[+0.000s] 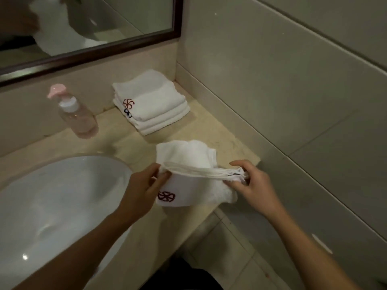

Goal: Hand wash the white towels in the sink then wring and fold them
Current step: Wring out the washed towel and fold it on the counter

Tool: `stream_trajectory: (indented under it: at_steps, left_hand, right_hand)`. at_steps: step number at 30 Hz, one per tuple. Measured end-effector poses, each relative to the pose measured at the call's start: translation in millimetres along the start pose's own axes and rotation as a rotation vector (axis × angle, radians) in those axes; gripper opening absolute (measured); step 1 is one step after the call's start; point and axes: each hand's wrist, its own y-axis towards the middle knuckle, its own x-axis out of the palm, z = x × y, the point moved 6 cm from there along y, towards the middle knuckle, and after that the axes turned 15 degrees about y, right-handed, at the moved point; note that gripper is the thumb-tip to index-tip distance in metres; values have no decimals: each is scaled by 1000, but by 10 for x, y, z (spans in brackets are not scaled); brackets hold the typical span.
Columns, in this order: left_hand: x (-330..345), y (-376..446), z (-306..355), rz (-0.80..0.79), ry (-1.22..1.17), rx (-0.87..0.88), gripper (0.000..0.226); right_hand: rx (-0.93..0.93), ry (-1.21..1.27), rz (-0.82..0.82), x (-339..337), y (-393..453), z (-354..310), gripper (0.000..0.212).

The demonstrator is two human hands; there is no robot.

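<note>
We've got the white terry towel with a dark red flower emblem [194, 185] stretched between both hands over the front right corner of the beige stone counter [209, 130], near its front edge. The left hand [142, 189] pinches the towel's left end, thumb and fingers curled round the bunched edge, the emblem hanging just below its fingers. The right hand [249, 181] grips the other end, fingers closed on the gathered layers, index finger raised a little above them. Between the two hands the folded edges run in a taut band, and the rest of the cloth drapes behind and below, resting on the counter.

Further back, in the rear right corner of the counter, we see a stack of folded white towels [155, 103] lying flat, one red emblem and one dark blue emblem showing at its left edge. Well apart from the held towel, to the left of the stack along the back edge, a clear pink pump bottle with a pink nozzle [77, 114] stands upright.

To the left, the white oval ceramic sink basin [58, 206] is set into the counter, and the left forearm crosses over its right rim. Above the backsplash hangs a dark wood-framed mirror [88, 24], its reflection blurred. Large pale wall tiles [293, 70] close in the right side, and pale floor tiles [226, 248] show below the counter's front edge.
</note>
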Motion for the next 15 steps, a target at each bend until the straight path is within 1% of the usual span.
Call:
stream_trajectory:
  at_steps: [2, 4, 6, 8, 10, 11, 13, 15]
  left_hand:
    - [73, 6, -150, -7, -31, -78, 24]
    - [112, 79, -278, 2, -60, -143, 32]
    - [134, 228, -358, 11, -73, -199, 29]
    - [135, 440, -374, 39, -96, -236, 21]
    - [159, 694, -432, 67, -140, -298, 19]
    - [195, 810, -511, 69, -143, -350, 22]
    - [292, 1009, -686, 44, -90, -454, 28]
    - [405, 1127, -842, 6, 22, -521, 32]
  right_hand:
    - [56, 43, -40, 73, 96, 72, 31]
    - [93, 120, -69, 135, 253, 95, 26]
    - [126, 191, -68, 185, 457, 110, 18]
    - [123, 225, -40, 227, 702, 91, 15]
    - [139, 291, -4, 296, 968, 107, 17]
    - [174, 330, 10, 351, 1086, 166, 17]
    - [297, 356, 32, 488, 1280, 410, 18]
    - [425, 299, 57, 625, 1386, 672, 29]
